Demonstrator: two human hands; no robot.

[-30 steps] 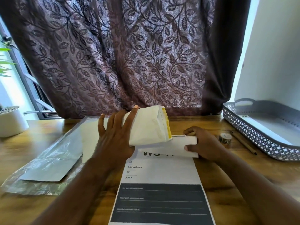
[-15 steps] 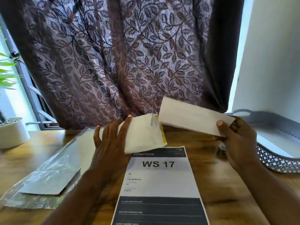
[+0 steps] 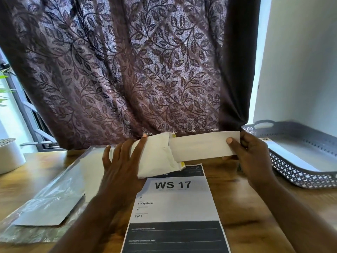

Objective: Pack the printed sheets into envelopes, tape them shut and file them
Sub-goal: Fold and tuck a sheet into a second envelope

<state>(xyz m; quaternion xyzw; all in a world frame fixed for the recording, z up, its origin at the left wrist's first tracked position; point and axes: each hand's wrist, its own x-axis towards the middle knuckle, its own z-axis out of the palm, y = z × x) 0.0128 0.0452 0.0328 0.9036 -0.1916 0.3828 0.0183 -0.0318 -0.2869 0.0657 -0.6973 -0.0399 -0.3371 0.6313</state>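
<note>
Left hand (image 3: 120, 165) holds the envelope (image 3: 156, 156), mouth facing 3 o'clock; right hand (image 3: 253, 157) pinches the folded sheet (image 3: 200, 147) by its 3 o'clock end, long axis 9-to-3, tip at the mouth.

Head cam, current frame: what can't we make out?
All head view:
- How far the folded sheet, pinched by the right hand, sits inside the envelope: the envelope's mouth covers its end.
- Left hand thumb: hidden behind the hand and the envelope, so the grip is unclear.
- WS 17 sheet: header under the envelope, bottom cut by the frame edge, dark-band text too small.
- Tray: right part cut off by the frame edge.
</note>
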